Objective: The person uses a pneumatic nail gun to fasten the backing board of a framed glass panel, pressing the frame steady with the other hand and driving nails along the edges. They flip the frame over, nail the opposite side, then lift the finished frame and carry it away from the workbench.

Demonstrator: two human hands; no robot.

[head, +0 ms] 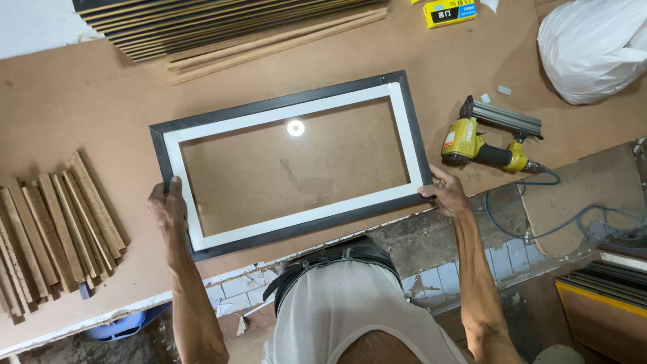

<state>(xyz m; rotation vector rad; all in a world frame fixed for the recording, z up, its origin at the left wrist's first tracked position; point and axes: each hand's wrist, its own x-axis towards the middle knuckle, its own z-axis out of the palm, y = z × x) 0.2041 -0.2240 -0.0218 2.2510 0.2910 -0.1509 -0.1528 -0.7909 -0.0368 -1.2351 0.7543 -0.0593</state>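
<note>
I have the picture frame [290,164] lying flat on the tabletop [81,108], black outer moulding with a white inner border, and the brown board shows through its open middle along with a small round glare spot. My left hand [167,205] is closed on the frame's short side at about 8 o'clock, thumb on top of the black edge, fingers wrapped under. My right hand [443,191] is closed on the near corner at about 4 o'clock, thumb pressed on the moulding where the two sides meet. Both hands are holding the frame; neither is spread wide.

To do this well, I judge I should keep the grip even on both sides, so the frame stays flat and does not rack at the mitred corners. Thumbs belong on the black moulding, not the white border, which would mark easily. The near long side runs close to the tabletop's edge at 6 o'clock, so I would keep its weight on the board.

The yellow nail gun [486,141] lies just beyond my right hand at 3 o'clock, its blue hose [539,232] trailing off the edge; I would keep the corner from knocking it. Short wooden strips [57,229] are stacked at 9 o'clock, long mouldings [222,27] at 12 o'clock, a white plastic bag [593,47] at 2 o'clock.
</note>
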